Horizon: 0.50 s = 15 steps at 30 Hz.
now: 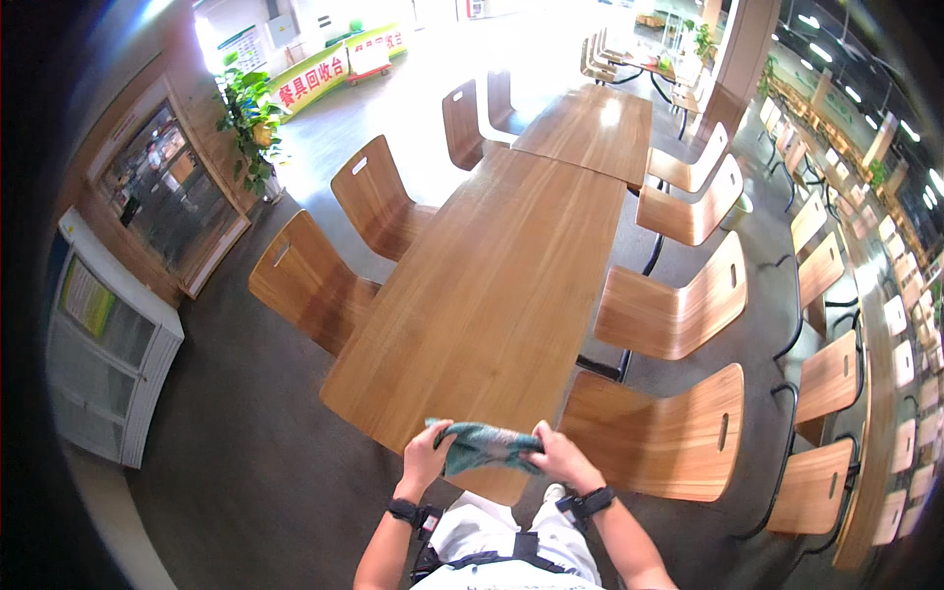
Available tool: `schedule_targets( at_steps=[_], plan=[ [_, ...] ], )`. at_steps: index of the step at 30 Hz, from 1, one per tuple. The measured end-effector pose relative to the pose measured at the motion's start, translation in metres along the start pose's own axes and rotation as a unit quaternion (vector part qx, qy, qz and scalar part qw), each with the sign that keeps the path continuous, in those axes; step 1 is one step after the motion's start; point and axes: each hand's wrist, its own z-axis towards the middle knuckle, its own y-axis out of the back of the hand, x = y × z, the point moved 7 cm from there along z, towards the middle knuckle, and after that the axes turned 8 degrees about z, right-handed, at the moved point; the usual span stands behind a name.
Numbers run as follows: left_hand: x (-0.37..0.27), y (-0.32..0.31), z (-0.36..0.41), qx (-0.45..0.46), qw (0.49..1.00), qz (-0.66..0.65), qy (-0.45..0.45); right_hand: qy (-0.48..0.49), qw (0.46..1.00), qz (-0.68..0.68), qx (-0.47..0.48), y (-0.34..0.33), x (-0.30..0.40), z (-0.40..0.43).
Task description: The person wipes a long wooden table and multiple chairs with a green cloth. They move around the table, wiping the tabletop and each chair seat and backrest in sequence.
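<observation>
A green patterned cloth (488, 447) is stretched between my two hands over the near end of a long wood-grain table (509, 295). My left hand (428, 451) grips its left end, and my right hand (557, 451) grips its right end. The cloth looks folded or bunched, with its middle sagging a little. Whether it touches the tabletop I cannot tell. Black straps with small devices circle both wrists.
Bentwood chairs line the table's left side (317, 280) and right side (664, 435). A second table (590, 133) adjoins the far end. At left stand a glass-fronted white cabinet (110, 339) and a potted plant (251, 125). More seating rows lie right.
</observation>
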Motion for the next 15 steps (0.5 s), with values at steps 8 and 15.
schedule_targets(
  at_steps=[8,15],
  plan=[
    [0.072,0.025,0.093,0.004,0.997,0.061,-0.05,0.189,0.961,-0.091,-0.182,-0.003,0.067,0.073],
    [0.078,-0.04,0.069,0.173,0.973,0.037,-0.146,-0.004,1.0,0.005,0.001,-0.058,0.024,0.077]
  ],
)
